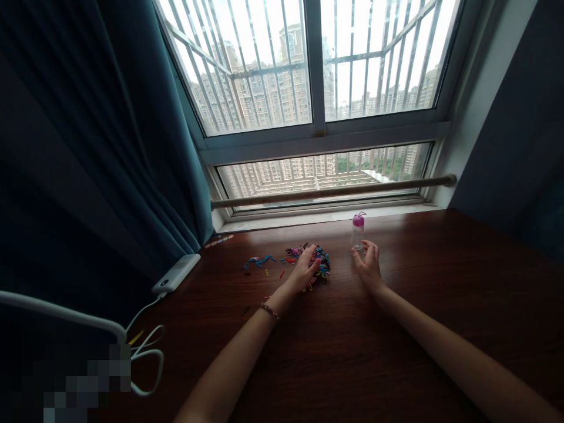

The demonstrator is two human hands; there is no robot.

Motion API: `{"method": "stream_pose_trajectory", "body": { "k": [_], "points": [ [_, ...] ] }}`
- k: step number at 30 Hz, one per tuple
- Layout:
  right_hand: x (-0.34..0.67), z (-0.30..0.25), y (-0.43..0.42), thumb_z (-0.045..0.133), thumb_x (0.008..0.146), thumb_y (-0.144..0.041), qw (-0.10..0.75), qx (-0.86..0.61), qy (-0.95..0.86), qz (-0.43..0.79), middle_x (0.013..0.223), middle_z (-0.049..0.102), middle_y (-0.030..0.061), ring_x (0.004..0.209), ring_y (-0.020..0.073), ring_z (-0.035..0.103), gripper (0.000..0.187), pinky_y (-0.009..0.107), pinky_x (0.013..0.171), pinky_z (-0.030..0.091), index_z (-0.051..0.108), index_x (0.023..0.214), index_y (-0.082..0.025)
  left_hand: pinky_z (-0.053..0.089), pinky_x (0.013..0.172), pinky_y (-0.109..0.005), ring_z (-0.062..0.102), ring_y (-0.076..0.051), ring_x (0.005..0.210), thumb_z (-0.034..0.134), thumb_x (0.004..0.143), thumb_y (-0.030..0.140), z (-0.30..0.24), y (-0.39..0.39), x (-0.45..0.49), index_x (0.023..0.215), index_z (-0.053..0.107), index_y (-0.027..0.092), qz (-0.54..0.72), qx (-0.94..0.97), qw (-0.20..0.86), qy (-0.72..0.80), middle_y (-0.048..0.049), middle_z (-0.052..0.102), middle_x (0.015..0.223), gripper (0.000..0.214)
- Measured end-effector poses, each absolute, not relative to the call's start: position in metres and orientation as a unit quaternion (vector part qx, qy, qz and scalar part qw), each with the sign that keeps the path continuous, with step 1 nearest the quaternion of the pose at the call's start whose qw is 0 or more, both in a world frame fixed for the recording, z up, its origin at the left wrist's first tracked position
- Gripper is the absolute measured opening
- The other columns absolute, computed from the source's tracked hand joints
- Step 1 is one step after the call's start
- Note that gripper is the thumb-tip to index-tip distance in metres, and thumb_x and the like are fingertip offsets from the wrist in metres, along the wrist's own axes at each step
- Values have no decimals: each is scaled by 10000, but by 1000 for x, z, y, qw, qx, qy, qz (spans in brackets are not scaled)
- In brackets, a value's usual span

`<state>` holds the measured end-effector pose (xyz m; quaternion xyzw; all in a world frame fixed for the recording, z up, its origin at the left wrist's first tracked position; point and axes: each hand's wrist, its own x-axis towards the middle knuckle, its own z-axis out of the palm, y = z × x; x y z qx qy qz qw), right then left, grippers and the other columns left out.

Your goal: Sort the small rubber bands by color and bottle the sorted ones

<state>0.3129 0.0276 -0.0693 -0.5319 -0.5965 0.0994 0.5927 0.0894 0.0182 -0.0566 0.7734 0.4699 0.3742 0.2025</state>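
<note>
My left hand (pixel 305 269) lies over a pile of small, colourful hair ties (pixel 324 267), fingers stretched out across it and thumb apart. Its fingertips are partly lost among the bands. A beaded bracelet (pixel 270 311) circles that wrist. Just in front of my right hand (pixel 369 265) stands an upright clear bottle (pixel 358 235) with a pink cap and a loop on top. The fingers and thumb of this hand are apart and curved near the bottle's base; whether they touch it I cannot tell. More loose ties, including a blue bunch (pixel 262 260), are scattered left of the pile.
A white power bank (pixel 177 275) with a white cable (pixel 147 314) lies at the left table edge beside the blue curtain (pixel 176 176). A white tube (pixel 61 311) crosses the lower left. Behind the brown table (pixel 440 305) is a barred window (pixel 264 70) with a rail (pixel 335 192).
</note>
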Motion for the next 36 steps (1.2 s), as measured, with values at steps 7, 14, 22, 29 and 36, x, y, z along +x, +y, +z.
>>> {"method": "stream_pose_trajectory", "body": {
  "k": [7, 14, 22, 29, 36],
  "points": [
    [336, -66, -5, 468, 793, -397, 542, -504, -646, 185, 1046, 484, 114, 961, 236, 498, 327, 414, 823, 448, 488, 1026, -168, 235, 1022, -411, 296, -265, 1247, 332, 878, 387, -49, 21, -15, 1255, 350, 43, 357, 611, 38, 706, -194, 355, 1331, 511],
    [341, -66, -20, 458, 809, -368, 504, -476, -678, 241, 1005, 521, 104, 914, 213, 540, 269, 379, 807, 470, 515, 979, -167, 186, 1038, -421, 279, -288, 1256, 444, 822, 409, -84, 22, -45, 1193, 435, 52, 247, 651, 51, 716, -182, 369, 1332, 515],
    [329, -59, -29, 457, 818, -347, 496, -455, -688, 269, 972, 545, 92, 888, 189, 556, 245, 345, 810, 470, 515, 974, -166, 260, 1037, -340, 350, -186, 1238, 288, 876, 441, -73, 33, 69, 1264, 399, 138, 272, 811, 143, 498, -106, 393, 1336, 504],
    [342, -52, -35, 435, 829, -342, 465, -464, -705, 266, 877, 598, 74, 830, 185, 570, 224, 313, 757, 459, 564, 882, -167, 445, 831, -291, 592, -171, 922, 301, 879, 392, -37, 29, 59, 1034, 590, 180, 365, 776, 159, 490, -47, 649, 990, 390],
    [325, -47, -9, 427, 823, -334, 432, -469, -729, 248, 768, 627, 51, 718, 175, 577, 242, 284, 679, 433, 598, 787, -167, 217, 983, -531, 295, -352, 1232, 387, 815, 379, -45, 40, -59, 1186, 431, 27, 304, 500, -60, 808, -236, 398, 1284, 513]
  ]
}}
